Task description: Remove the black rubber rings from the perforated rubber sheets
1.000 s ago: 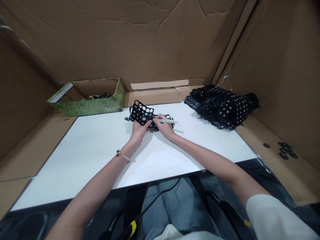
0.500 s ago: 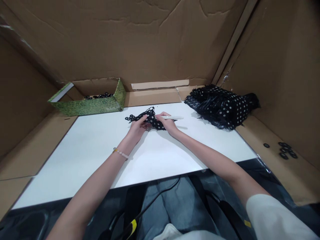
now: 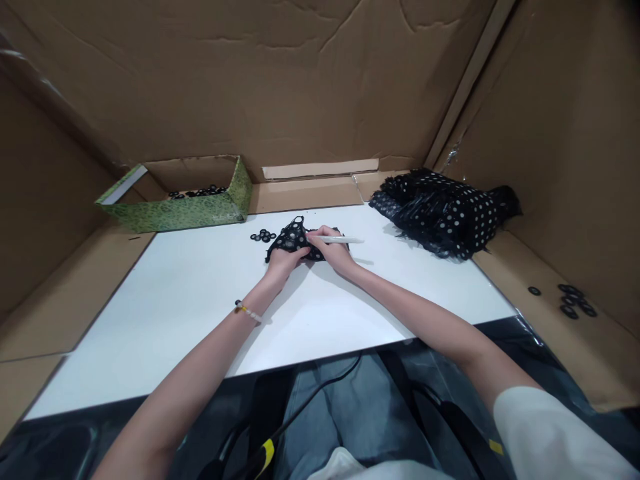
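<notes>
Left hand (image 3: 285,261) in a narrow grip, pinching a black perforated sheet (image 3: 293,243) against the white bench (image 3: 165,320); right hand (image 3: 334,255) closed narrowly around a white pen-shaped tool (image 3: 345,239), resting on the same sheet. Just beside, a small cluster of black rings (image 3: 263,235). Farther off, a green box (image 3: 175,213) with more rings (image 3: 197,193) inside, and a heaped black dotted pile (image 3: 440,217).

Here's my white tabletop (image 3: 165,313), and dead centre there's a crumpled punched black sheet (image 3: 293,243), with a little cluster of black rings (image 3: 263,235) just beside it on the left! Over at the far right corner, a big heap of punched black sheets (image 3: 440,217) sits piled up!
</notes>
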Action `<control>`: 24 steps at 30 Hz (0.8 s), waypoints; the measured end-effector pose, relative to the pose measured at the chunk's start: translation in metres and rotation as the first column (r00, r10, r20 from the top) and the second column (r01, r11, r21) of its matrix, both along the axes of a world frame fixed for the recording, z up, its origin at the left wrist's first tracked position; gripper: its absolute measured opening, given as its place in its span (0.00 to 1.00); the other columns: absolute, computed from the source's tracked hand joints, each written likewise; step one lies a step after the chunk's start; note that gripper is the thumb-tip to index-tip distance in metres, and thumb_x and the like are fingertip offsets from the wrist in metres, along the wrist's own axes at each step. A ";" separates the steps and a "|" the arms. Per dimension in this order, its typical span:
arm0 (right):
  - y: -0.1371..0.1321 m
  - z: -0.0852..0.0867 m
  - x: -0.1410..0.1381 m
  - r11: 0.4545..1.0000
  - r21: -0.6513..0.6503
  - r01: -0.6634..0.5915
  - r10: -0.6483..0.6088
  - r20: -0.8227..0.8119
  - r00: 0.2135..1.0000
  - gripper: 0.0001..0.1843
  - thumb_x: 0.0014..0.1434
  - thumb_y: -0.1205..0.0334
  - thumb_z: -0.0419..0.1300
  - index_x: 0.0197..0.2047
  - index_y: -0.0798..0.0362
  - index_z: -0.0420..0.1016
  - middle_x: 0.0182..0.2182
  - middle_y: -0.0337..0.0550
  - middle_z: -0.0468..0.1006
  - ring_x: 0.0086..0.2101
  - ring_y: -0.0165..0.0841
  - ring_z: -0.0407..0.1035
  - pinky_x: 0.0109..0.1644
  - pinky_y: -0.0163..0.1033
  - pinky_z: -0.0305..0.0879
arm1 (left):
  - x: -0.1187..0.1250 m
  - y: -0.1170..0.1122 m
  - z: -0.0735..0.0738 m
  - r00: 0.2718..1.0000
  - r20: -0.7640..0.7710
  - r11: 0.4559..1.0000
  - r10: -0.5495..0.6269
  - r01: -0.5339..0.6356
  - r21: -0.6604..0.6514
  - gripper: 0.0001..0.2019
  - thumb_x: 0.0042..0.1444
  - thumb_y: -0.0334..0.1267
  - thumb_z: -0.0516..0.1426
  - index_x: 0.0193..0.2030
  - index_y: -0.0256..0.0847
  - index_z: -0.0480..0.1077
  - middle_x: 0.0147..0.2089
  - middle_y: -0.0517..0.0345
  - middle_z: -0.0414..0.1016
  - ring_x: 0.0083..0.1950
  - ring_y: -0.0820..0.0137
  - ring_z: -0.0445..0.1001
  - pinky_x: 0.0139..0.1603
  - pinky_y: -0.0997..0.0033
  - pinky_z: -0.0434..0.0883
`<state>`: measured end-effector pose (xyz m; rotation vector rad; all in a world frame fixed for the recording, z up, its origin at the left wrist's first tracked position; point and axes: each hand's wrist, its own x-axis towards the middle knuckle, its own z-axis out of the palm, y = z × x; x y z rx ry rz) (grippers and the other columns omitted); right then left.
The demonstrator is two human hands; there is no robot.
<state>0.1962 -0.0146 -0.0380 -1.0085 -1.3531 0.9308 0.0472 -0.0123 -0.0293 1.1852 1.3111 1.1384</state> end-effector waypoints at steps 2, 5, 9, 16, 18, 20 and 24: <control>0.000 0.001 0.001 1.000 -0.011 0.007 -0.006 0.015 1.000 0.11 0.56 0.51 0.61 0.31 0.49 0.73 0.35 0.38 0.80 0.39 0.35 0.72 0.47 0.40 0.65 | 0.000 0.001 0.000 0.991 0.132 0.996 0.027 -0.016 -0.082 0.18 0.36 0.32 0.68 0.39 0.36 0.77 0.39 0.51 0.81 0.39 0.62 0.78 0.40 0.64 0.76; 0.000 0.003 0.003 0.999 -0.033 0.030 -0.030 0.013 0.999 0.12 0.56 0.50 0.60 0.29 0.49 0.71 0.31 0.38 0.79 0.37 0.34 0.72 0.46 0.40 0.65 | 0.000 0.002 0.005 0.962 0.245 0.982 0.119 -0.077 -0.174 0.10 0.38 0.26 0.66 0.32 0.34 0.76 0.36 0.49 0.81 0.37 0.65 0.78 0.41 0.66 0.77; 0.000 0.003 0.004 0.997 -0.055 0.053 -0.050 0.058 0.997 0.11 0.55 0.52 0.60 0.29 0.50 0.73 0.29 0.37 0.78 0.35 0.34 0.70 0.44 0.39 0.63 | -0.001 0.001 0.011 0.952 0.285 0.972 0.112 -0.045 -0.231 0.08 0.39 0.25 0.67 0.29 0.33 0.76 0.34 0.47 0.81 0.37 0.62 0.79 0.41 0.64 0.78; 0.002 0.000 0.005 0.985 -0.147 0.095 -0.083 0.081 0.993 0.10 0.53 0.52 0.61 0.28 0.50 0.74 0.27 0.35 0.76 0.34 0.33 0.68 0.43 0.38 0.61 | -0.002 0.003 0.006 0.954 0.274 0.973 0.117 -0.054 -0.226 0.12 0.39 0.25 0.70 0.33 0.34 0.76 0.38 0.46 0.82 0.42 0.60 0.80 0.45 0.62 0.78; 0.002 -0.001 0.005 0.981 -0.159 0.110 -0.097 0.087 0.991 0.10 0.53 0.52 0.61 0.28 0.50 0.74 0.27 0.36 0.76 0.34 0.34 0.68 0.43 0.38 0.61 | -0.003 0.004 0.006 0.954 0.277 0.973 0.116 -0.053 -0.226 0.12 0.40 0.24 0.69 0.34 0.34 0.76 0.40 0.46 0.82 0.44 0.60 0.80 0.46 0.62 0.78; 0.003 -0.001 0.005 0.981 -0.161 0.107 -0.094 0.086 0.992 0.11 0.52 0.52 0.61 0.28 0.50 0.74 0.27 0.36 0.76 0.34 0.34 0.68 0.43 0.38 0.61 | -0.003 0.004 0.006 0.951 0.292 0.976 0.102 -0.038 -0.216 0.11 0.41 0.24 0.69 0.34 0.35 0.76 0.40 0.47 0.82 0.44 0.60 0.80 0.45 0.63 0.79; 0.001 0.001 0.005 0.982 -0.161 0.096 -0.086 0.065 0.994 0.11 0.51 0.51 0.62 0.27 0.50 0.74 0.27 0.36 0.76 0.35 0.34 0.68 0.42 0.38 0.60 | -0.005 0.003 0.008 0.946 0.321 0.980 0.049 0.016 -0.198 0.10 0.43 0.24 0.68 0.33 0.34 0.77 0.41 0.46 0.82 0.44 0.60 0.80 0.45 0.63 0.80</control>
